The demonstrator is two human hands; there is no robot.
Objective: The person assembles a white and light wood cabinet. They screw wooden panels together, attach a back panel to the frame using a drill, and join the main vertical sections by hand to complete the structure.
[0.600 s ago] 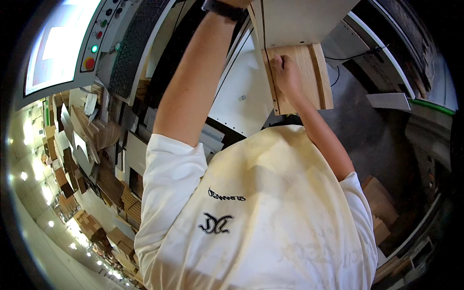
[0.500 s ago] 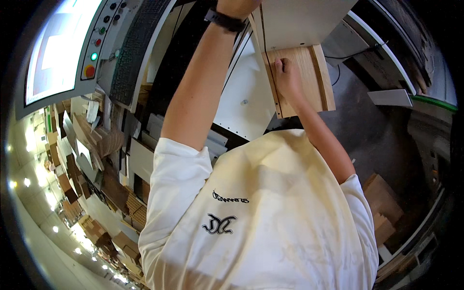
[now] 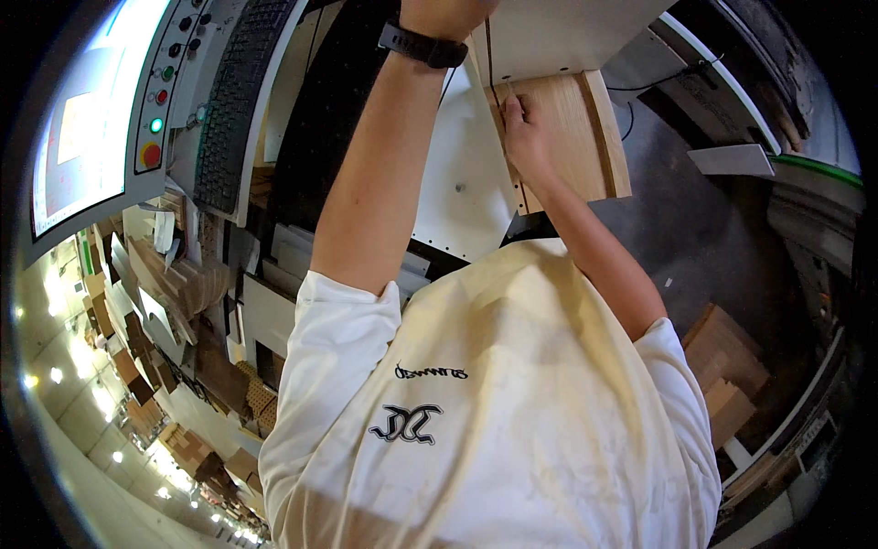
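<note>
Shifted the right hand (image 3: pixel 528 137) slightly toward 9 o'clock, loosely clenched at the edge of the wooden panel (image 3: pixel 578 137) at 1 o'clock; cannot tell whether gripping. Holds the left hand (image 3: pixel 446 16) at 12 o'clock; cannot tell finger state, being beyond view

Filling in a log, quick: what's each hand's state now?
Left hand: cannot be told; fingers cut off by the picture's top edge.
Right hand: closed, curled over the wooden panel; any grip is hidden.
</note>
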